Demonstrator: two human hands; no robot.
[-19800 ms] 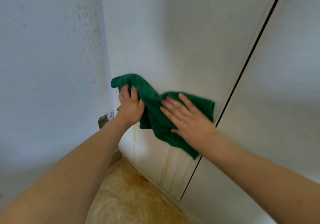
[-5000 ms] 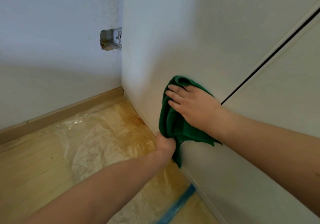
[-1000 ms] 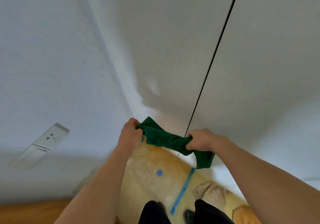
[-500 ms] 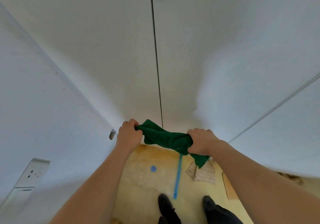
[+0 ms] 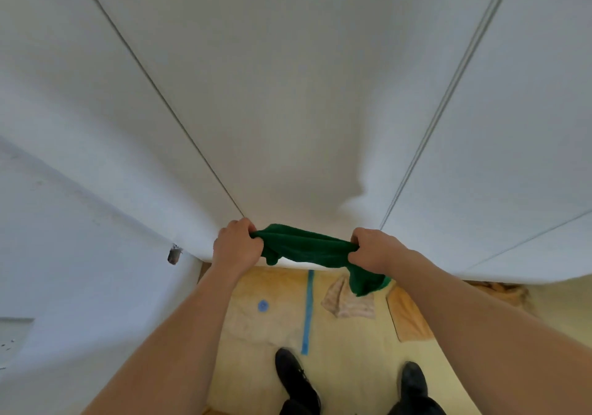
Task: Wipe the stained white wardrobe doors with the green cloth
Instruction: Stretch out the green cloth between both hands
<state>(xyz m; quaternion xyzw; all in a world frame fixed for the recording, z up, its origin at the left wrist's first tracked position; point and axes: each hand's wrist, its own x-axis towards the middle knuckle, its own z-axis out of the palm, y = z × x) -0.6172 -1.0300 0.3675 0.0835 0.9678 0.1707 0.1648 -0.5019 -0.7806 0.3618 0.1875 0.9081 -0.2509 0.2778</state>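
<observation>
Green cloth (image 5: 304, 248) hangs bunched between both fists, left hand (image 5: 237, 246) and right hand (image 5: 373, 249) each curled tight around an end, probably refolding it for a fresh face. White wardrobe doors (image 5: 288, 94) rise ahead, showing no stains here; plastic-sheeted floor (image 5: 346, 344) below.

Both forearms are seen bare from elbow to wrist, no sleeves being visible. The left hand (image 5: 237, 248) and right hand (image 5: 373, 251) are ungloved. Black shoes (image 5: 296, 379) are worn, and dark trouser legs (image 5: 413, 406) are seen above them.
</observation>
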